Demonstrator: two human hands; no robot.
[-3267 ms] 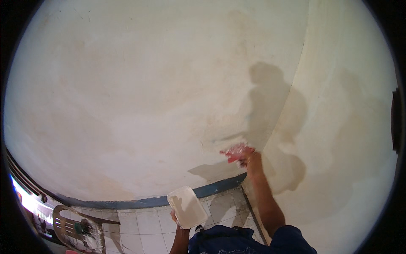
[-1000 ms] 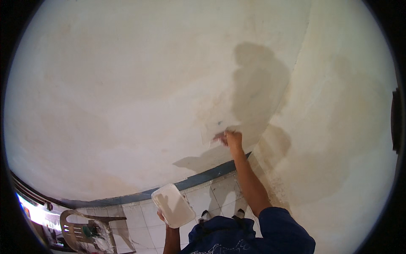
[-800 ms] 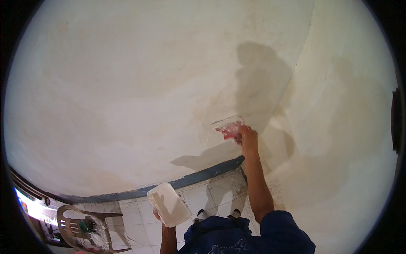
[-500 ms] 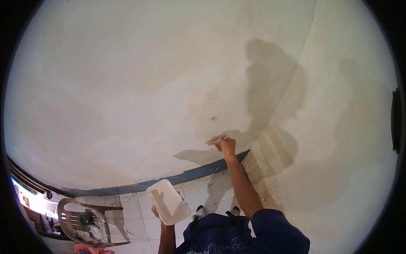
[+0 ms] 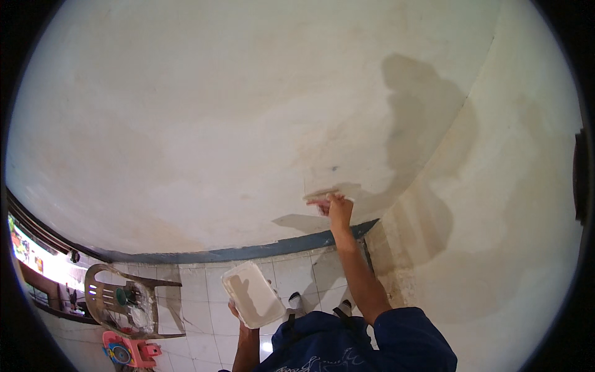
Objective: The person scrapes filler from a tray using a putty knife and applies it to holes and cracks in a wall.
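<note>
My right hand (image 5: 338, 211) reaches forward to the pale wall (image 5: 204, 136), its fingers closed round a thin flat-bladed scraper (image 5: 319, 196). Seen nearly edge-on, the blade lies at or against the wall, just below a small dark spot (image 5: 334, 168); I cannot tell how firmly it touches. White smears show on the fingers. Lower down, my left hand (image 5: 234, 309) grips a whitish rectangular tub (image 5: 253, 294) by its left side. The tub is tilted toward me, with a pale coating inside and my hand's shadow across it.
A blue-grey skirting band (image 5: 248, 253) runs along the wall's foot above white floor tiles (image 5: 214, 310). A wall corner (image 5: 427, 161) stands to the right. At the lower left are a brown plastic chair (image 5: 99, 301) bearing several things and a pink plastic object (image 5: 152, 353).
My right hand and the scraper have moved left along the wall relative to the dark spot. The view has turned, so the wall spot and corner appear farther right. The tub stays in my left hand.
</note>
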